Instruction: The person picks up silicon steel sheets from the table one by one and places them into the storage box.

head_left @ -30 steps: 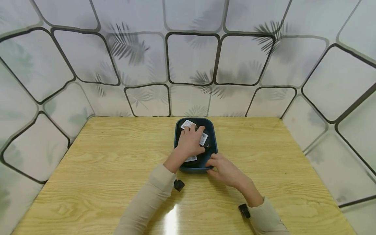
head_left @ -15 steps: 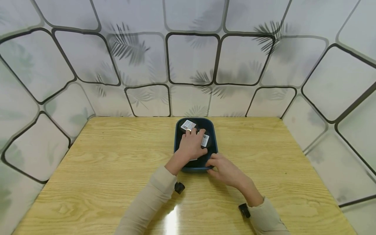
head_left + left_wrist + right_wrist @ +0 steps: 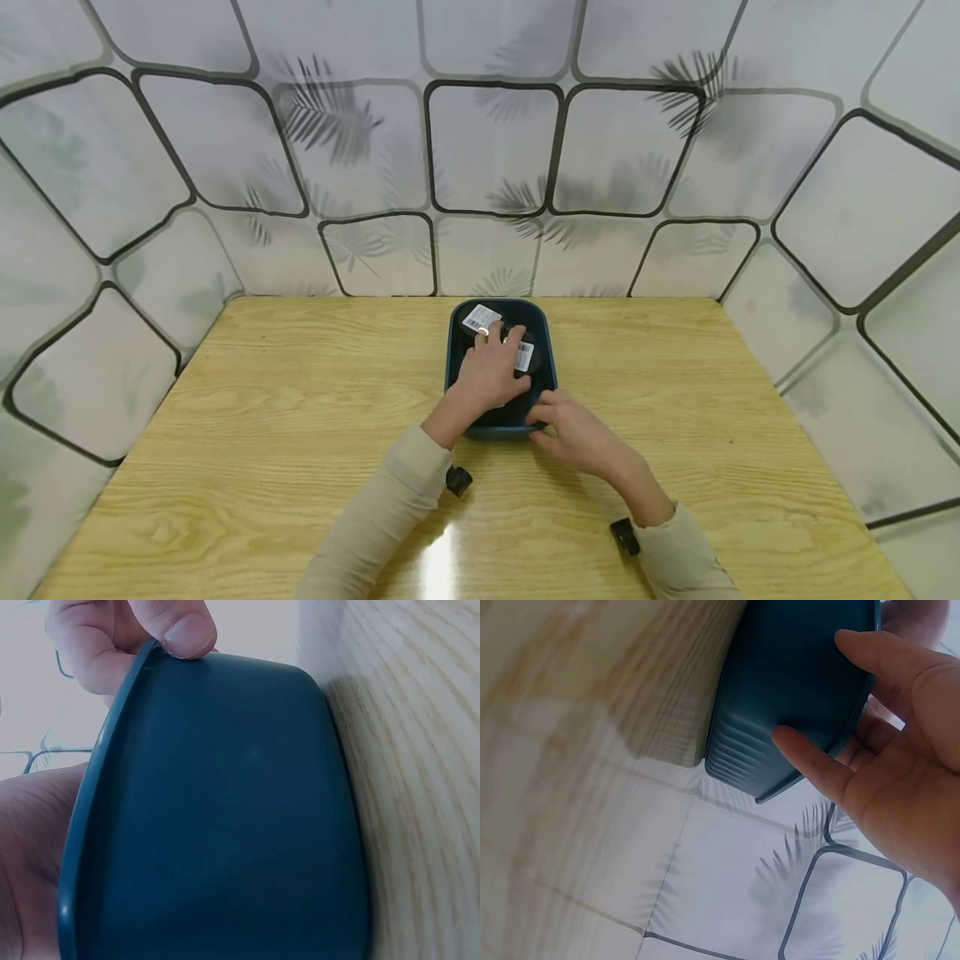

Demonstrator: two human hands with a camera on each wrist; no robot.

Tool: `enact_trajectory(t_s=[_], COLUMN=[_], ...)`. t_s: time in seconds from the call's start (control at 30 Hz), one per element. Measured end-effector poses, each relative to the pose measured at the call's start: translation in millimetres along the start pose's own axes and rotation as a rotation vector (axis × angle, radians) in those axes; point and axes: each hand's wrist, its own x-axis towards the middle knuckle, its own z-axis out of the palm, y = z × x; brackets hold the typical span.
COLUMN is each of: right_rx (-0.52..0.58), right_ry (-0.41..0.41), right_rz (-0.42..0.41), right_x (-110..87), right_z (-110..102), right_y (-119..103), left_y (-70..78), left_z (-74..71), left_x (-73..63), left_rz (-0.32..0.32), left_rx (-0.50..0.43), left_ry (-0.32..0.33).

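Note:
A dark blue plastic bin [image 3: 500, 433] stands on the table. Inside are dark, rounded items; a labelled dark item [image 3: 482, 317] lies at the far left, another labelled dark item [image 3: 525, 357] at the right. Their exact kind is unclear. My left hand [image 3: 491, 371] reaches into the bin, fingers apart over the items, thumb out to the right; what lies under the palm is hidden. In the left wrist view, the bin's wall [image 3: 225, 810] covers part of this hand. My right hand [image 3: 577, 433] grips the bin's near right corner, digits on both sides of the wall [image 3: 795, 682].
The wooden table [image 3: 300, 375] extends on both sides of the bin. A patterned curtain [image 3: 487, 150] rises behind the table's far edge and at its sides. Small black wrist cameras [image 3: 458, 480] hang by the beige sleeves [image 3: 375, 517].
My left hand has shifted slightly right inside the bin. The right labelled item moved a little, and a label near my left wrist became hidden. My right hand stays at the corner.

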Motion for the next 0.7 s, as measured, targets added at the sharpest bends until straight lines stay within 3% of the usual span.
enact_trajectory(t_s=[0.47,0.7], right_rx=[-0.006,-0.010], right_ry=[0.004,0.019], right_rz=[-0.021,-0.012], right_x=[1.7,1.3], right_z=[-1,-1], right_y=[-2,1], left_y=[-6.2,-11.6], left_z=[1.1,-5.7], left_x=[-3.3,-9.2], left_rz=[-0.013,0.020], left_rx=[0.006,-0.025], left_ry=[0.001,0.052])
